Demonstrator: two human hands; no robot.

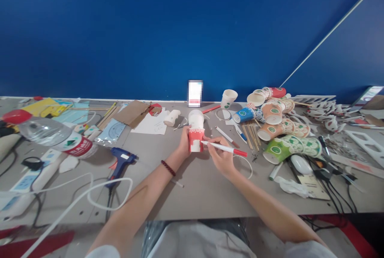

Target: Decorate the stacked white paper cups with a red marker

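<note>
A red-and-white paper cup (196, 140) is held mouth-down near the middle of the table, below a plain white cup (196, 119) that shows just beyond it. My left hand (184, 143) is closed around the red cup's left side. In my right hand (221, 157) is a red marker (226, 147), pinched like a pen. Its tip points left and meets or nearly meets the cup's side. Part of the cup's lower face is white, the rest red. Fingertips behind the cup are hidden.
Stacked patterned paper cups (273, 114) lie on the right, near wooden sticks (251, 136). On the left are a blue glue gun (121, 164), a large water bottle (57, 136) and a power strip (28, 184) with loose cables. A phone (195, 93) stands against the blue wall.
</note>
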